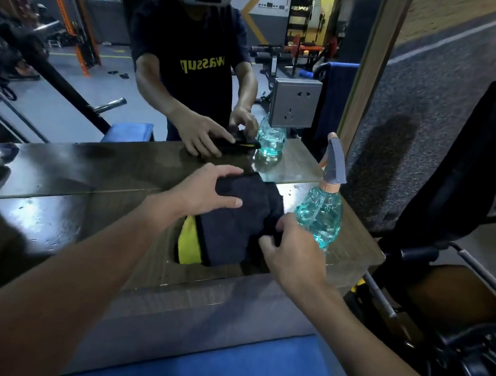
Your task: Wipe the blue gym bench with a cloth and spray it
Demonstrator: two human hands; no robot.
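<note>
Ledge's (pixel 354 255) right end: left hand (pixel 204 194) rests on cloth (pixel 237 228), right hand (pixel 293 252) pinches it.

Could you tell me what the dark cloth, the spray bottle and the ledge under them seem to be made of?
The dark cloth: soft matte fabric, perhaps microfibre; it folds limply and shows a fuzzy nap. The spray bottle: clear glossy plastic, probably; the turquoise liquid shows through. The ledge: wood-grain pattern with a glossy sheen; laminate or varnished wood, unclear.
</note>
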